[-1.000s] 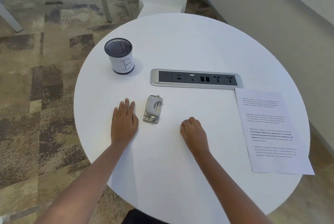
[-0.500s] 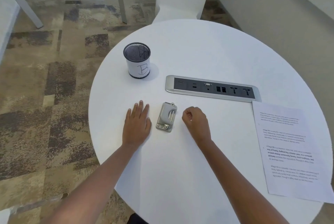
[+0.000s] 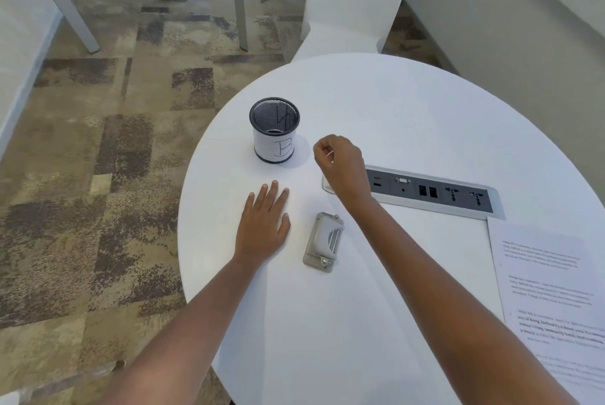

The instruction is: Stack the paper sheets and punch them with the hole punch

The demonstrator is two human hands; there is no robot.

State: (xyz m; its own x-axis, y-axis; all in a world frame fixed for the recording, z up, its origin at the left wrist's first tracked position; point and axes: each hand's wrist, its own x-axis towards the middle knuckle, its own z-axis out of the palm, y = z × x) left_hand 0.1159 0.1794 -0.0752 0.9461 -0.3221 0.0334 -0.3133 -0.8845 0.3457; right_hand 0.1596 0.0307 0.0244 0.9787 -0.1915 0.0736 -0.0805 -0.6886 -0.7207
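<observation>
A small grey metal hole punch (image 3: 322, 241) lies on the round white table (image 3: 393, 110) between my forearms. My left hand (image 3: 263, 224) rests flat on the table just left of it, fingers straight. My right hand (image 3: 340, 162) is raised beyond the punch, close to the right side of the mesh cup. Its fingers are curled and pinch a thin pale sliver that is too small to name. Printed paper sheets (image 3: 550, 290) lie at the table's right edge, partly cut off by the frame.
A black mesh cup (image 3: 274, 143) with a white label marked "B" stands at the table's left. A silver socket panel (image 3: 435, 192) is set into the tabletop beyond the punch. A white chair (image 3: 353, 2) stands behind the table, and patterned carpet lies to the left.
My right hand lifted off the table and moved forward and left past the punch toward the cup, still curled. My left hand stayed flat. The view swung left.
</observation>
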